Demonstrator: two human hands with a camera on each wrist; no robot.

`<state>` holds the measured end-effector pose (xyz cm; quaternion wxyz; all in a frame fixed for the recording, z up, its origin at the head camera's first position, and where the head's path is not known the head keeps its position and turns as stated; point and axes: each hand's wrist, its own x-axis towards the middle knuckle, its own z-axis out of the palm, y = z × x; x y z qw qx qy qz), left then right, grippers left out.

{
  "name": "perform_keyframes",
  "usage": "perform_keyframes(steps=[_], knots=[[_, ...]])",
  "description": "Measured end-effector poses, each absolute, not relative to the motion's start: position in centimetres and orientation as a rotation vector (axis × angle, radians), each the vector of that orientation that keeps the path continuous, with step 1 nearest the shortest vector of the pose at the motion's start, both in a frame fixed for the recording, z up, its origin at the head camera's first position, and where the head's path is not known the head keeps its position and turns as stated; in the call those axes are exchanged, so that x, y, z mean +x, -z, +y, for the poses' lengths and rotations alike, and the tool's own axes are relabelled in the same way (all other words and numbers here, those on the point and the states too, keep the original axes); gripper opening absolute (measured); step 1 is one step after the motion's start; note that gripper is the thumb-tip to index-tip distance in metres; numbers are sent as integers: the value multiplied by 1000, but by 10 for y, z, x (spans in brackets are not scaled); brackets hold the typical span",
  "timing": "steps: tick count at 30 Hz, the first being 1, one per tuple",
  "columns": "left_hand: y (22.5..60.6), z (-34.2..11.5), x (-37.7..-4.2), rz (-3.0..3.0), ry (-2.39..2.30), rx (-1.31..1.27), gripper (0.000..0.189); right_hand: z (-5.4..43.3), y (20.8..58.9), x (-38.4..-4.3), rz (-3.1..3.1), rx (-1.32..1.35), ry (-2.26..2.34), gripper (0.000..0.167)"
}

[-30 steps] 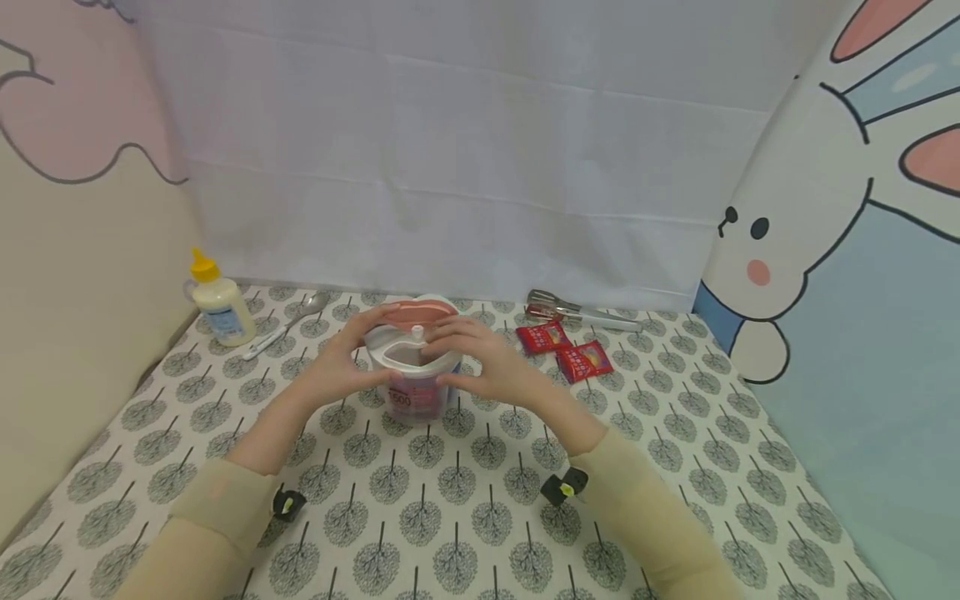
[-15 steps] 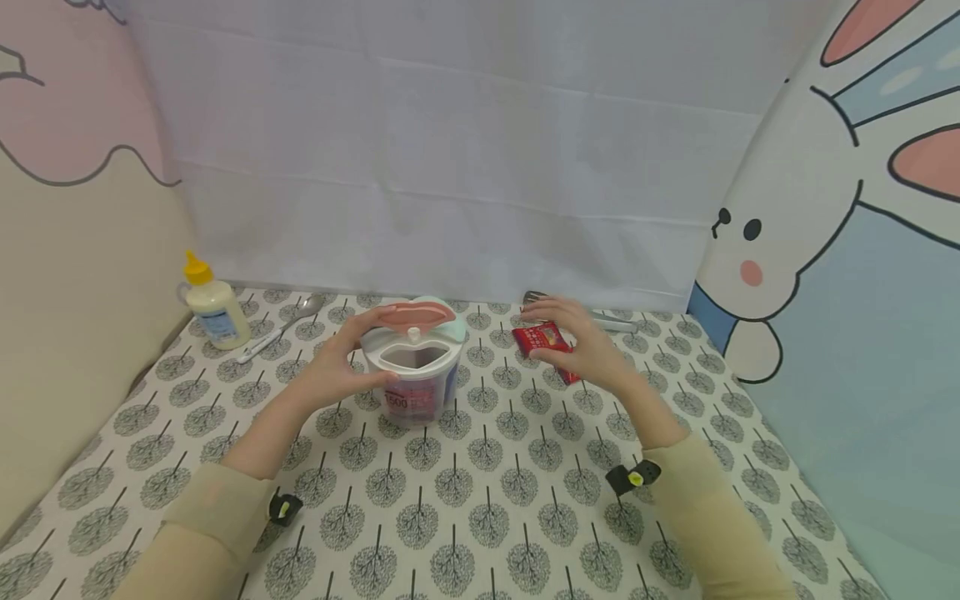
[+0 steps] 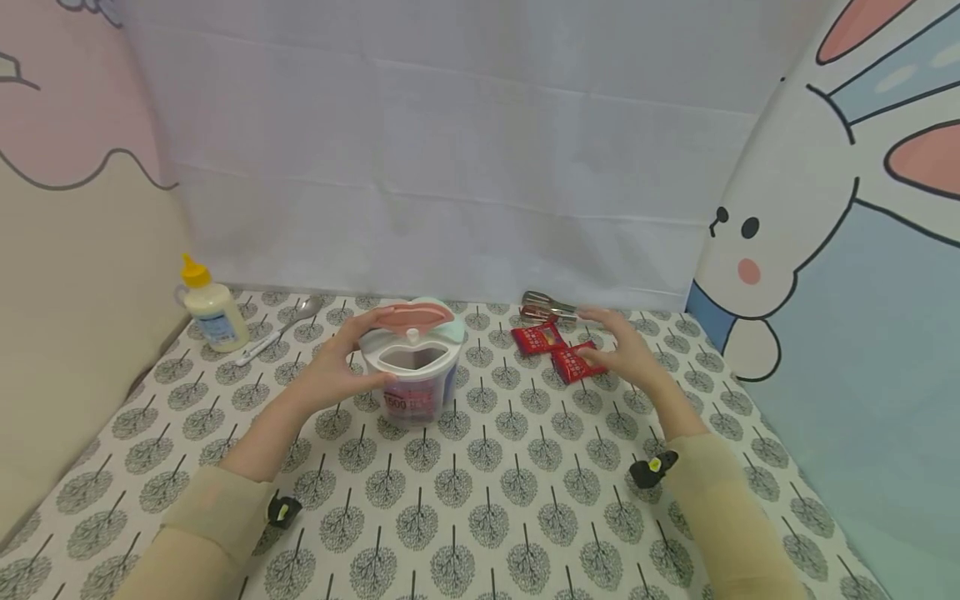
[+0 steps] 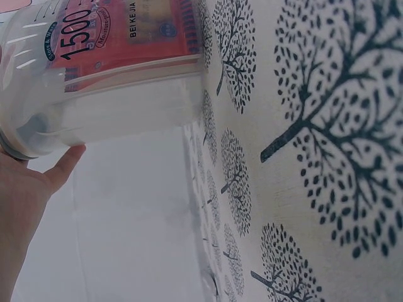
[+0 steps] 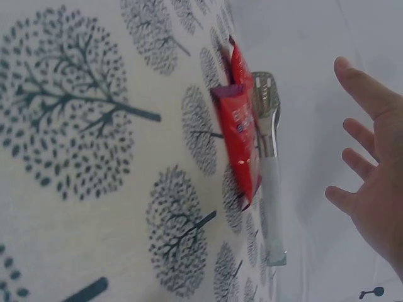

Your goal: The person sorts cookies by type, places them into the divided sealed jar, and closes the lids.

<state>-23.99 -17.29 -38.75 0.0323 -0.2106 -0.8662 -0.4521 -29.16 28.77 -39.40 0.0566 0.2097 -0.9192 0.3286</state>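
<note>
A clear plastic storage canister [image 3: 416, 400] marked 1500 stands on the cloth, with red packaging visible inside in the left wrist view. Its white lid [image 3: 375, 342] has a lip-shaped opening, and the mint flip cap [image 3: 452, 331] with a coral underside stands raised behind it. My left hand [image 3: 333, 371] grips the canister's left side, thumb in front and fingers behind the lid. My right hand [image 3: 630, 354], fingers spread and holding nothing, is over the right end of a red snack packet [image 3: 570, 364]. A second red packet [image 3: 536, 338] lies beside it.
Metal tongs [image 5: 269, 182] with a pale handle lie behind the packets, close to the white back curtain [image 3: 480, 167]. At the left stand a squeeze bottle [image 3: 219, 318] with a yellow nozzle and, beside it, a spoon [image 3: 273, 336] on the tree-print cloth [image 3: 450, 517].
My right hand has left the canister's lid and moved right to the red packets. The flip cap and opening now show fully. My left hand has stayed on the canister.
</note>
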Motion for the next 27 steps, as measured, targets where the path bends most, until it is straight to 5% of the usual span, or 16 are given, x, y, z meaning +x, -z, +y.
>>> perform_keyframes(steps=[13, 27], knots=[[388, -173, -238, -2661, 1410, -659, 95, 312, 446, -312, -3114, 347, -972, 79], [386, -173, -239, -2649, 1403, -692, 94, 302, 445, -318, -3070, 145, -943, 71]])
